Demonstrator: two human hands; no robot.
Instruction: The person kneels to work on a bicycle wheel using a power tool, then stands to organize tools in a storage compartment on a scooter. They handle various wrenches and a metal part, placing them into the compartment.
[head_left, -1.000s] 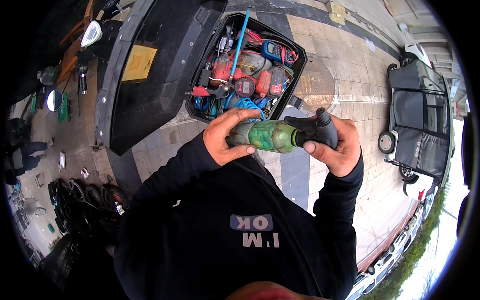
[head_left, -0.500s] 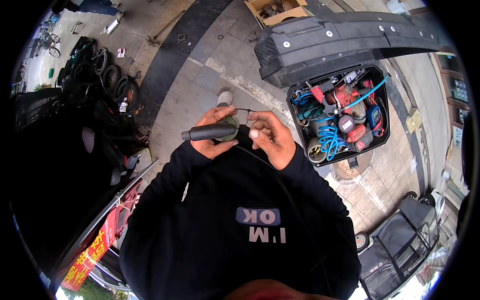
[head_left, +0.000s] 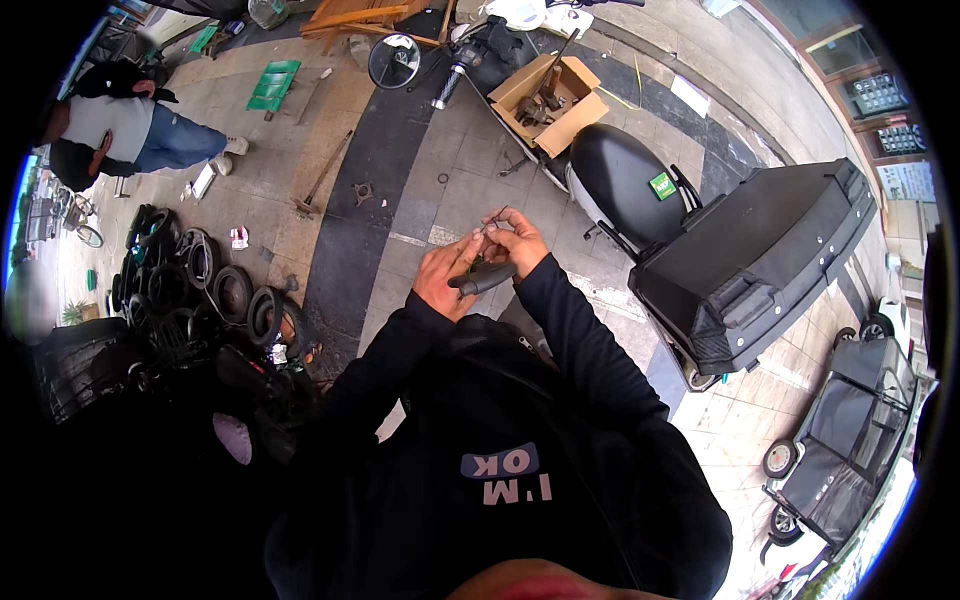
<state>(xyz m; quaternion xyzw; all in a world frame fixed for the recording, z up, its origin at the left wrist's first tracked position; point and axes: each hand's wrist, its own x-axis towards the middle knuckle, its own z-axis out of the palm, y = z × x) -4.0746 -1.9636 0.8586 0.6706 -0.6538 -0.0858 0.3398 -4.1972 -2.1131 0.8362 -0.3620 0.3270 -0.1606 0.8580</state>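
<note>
My left hand [head_left: 445, 280] is closed around a tool with a dark grey rounded handle [head_left: 484, 279], which sticks out below the fingers toward my chest. The rest of the tool is mostly covered by the hands. Beside it, my right hand [head_left: 520, 242] is closed in a pinch on a thin dark cord [head_left: 499, 214], just above the tool. Fingertips of both hands meet around this cord. Whether it is fixed to the tool cannot be made out.
A scooter with a black seat [head_left: 625, 185] carries an open cardboard box [head_left: 548, 105] of metal parts and a black case [head_left: 760, 270], its inside hidden. Old tyres [head_left: 232, 288] lie at left. A person [head_left: 150, 130] stands far left; a long-handled tool [head_left: 325, 175] lies on the paving.
The view has swung, bringing the scooter and a person into sight and hiding the tools inside the case. My hands have come together, and the handle's tip now points toward my lower left.
</note>
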